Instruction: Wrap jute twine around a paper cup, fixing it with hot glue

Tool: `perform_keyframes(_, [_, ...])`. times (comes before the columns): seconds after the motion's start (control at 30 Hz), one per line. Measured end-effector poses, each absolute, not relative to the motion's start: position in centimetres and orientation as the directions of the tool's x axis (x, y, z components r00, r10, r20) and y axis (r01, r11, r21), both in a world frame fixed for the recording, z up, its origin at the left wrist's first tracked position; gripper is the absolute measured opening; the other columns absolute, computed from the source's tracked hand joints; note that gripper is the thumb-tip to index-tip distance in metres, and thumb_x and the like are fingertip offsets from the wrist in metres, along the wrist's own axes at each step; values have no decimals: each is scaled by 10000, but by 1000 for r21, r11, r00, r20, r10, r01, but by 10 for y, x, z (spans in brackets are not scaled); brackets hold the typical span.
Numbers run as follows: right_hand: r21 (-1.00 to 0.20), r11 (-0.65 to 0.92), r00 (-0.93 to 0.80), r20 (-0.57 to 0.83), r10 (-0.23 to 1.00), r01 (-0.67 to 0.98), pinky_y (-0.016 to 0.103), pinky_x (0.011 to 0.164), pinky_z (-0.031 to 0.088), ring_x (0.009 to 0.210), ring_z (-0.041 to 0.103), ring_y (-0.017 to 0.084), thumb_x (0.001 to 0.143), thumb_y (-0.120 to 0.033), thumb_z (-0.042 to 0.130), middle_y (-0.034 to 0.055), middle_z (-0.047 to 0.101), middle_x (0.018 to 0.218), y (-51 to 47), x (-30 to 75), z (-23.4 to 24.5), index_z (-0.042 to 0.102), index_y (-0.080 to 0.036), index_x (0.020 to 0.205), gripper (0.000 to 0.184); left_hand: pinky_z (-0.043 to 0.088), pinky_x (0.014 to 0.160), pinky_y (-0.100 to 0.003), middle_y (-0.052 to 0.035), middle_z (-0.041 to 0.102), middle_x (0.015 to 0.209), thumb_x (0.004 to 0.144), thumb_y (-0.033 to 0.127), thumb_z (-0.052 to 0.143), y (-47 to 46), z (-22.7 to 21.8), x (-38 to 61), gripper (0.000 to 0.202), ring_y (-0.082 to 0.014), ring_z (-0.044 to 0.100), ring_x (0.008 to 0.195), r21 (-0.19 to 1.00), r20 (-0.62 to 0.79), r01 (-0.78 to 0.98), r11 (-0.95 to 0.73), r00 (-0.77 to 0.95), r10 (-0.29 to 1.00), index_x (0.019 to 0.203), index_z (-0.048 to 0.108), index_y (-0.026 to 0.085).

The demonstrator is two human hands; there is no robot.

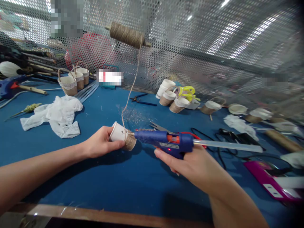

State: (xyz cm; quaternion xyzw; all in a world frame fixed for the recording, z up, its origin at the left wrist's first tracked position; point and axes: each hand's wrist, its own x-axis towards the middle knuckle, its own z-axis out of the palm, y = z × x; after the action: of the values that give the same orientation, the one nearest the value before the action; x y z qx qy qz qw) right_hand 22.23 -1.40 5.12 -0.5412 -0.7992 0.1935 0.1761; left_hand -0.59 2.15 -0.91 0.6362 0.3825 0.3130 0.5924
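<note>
In my left hand (103, 142) is a white paper cup (117, 132), tilted on its side, its lower part wrapped in brown twine (130, 143). From the cup, a loose strand of twine (131, 87) runs up to a spool (126, 34) hung on the mesh. My right hand (187, 163) is closed round the handle of a blue hot glue gun (163, 140), whose nozzle meets the wound twine or sits just beside it. A clear glue stick (228, 146) sticks out of the gun's back. Scissors (160, 126) lie behind the gun, partly hidden.
Pliers (143, 100) lie near the perforated metal mesh (185, 53). Several twine-wrapped cups stand at left (67, 86) and right (179, 105). Crumpled white lace (57, 114) lies at left, near another glue gun (11, 85). Black cables and a purple power strip (266, 180) occupy the right.
</note>
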Motion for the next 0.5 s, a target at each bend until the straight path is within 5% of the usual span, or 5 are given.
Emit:
perform_keyframes(0.17, [-393, 386, -377, 105, 920, 834, 261, 409, 416, 427, 536, 164, 773, -341, 532, -57, 482, 350, -14, 224, 50, 624, -273, 695, 139, 466, 771, -298, -108, 674, 938, 730, 238, 567, 21, -10, -6, 320, -200, 616, 817, 994, -41, 108, -20, 538, 842, 991, 611, 58])
perform_keyframes(0.33, [-363, 463, -448, 130, 885, 809, 271, 517, 465, 575, 593, 176, 802, -328, 467, -3, 626, 595, -14, 221, 52, 632, -254, 751, 189, 472, 748, -288, -96, 670, 947, 713, 198, 578, 22, -9, -5, 373, -182, 614, 784, 993, -25, 110, -41, 539, 842, 1064, 585, 72])
perform_keyframes(0.5, [-205, 565, -532, 193, 824, 799, 271, 423, 394, 385, 456, 158, 793, -296, 424, -31, 410, 355, -14, 219, 57, 654, -245, 733, 243, 475, 734, -290, -88, 673, 921, 702, 175, 573, 22, -9, -3, 373, -175, 610, 759, 990, -45, 139, -36, 538, 842, 1061, 582, 75])
